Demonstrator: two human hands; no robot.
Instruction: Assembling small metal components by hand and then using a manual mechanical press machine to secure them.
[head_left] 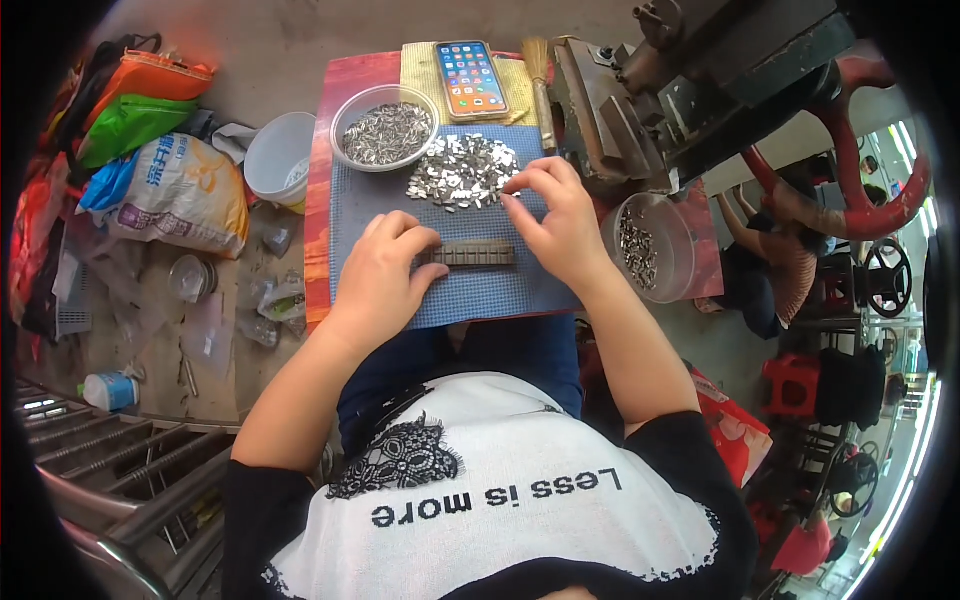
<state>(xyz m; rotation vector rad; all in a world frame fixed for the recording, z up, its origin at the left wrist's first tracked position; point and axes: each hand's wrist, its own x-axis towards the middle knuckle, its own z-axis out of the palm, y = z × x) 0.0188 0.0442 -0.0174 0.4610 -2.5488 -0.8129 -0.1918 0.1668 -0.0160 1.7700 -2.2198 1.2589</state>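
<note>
1. The left hand (385, 270) rests on the blue mat (470, 292), its fingers curled and pressed together; the fingertips touch the left end of a long grey metal bar (478, 254) lying crosswise on the mat.
2. The right hand (558, 222) sits just beyond the bar's right end; its thumb and forefinger are pinched at the near edge of the heap of small silvery metal pieces (463, 172); whether a piece is between them is too small to tell; the other fingers are loosely bent.
3. The heap lies spread on the far half of the mat, just beside a clear round bowl (385, 126) filled with more of the same pieces; the bowl stands at the mat's far left corner.
4. The mat covers a reddish board (320, 200) serving as the table across the person's lap.
5. A smartphone (471, 78) with its screen lit lies on a yellowish cloth (418, 62) at the far edge; a small straw brush (540, 80) lies just right of it.
6. A second clear container (650, 245) holding metal pieces stands to the right of the right wrist, beside the dark machine (640, 100).
7. On the floor to the left are a white bucket (275, 155), a printed sack (180, 195), and orange and green bags (140, 95).
</note>
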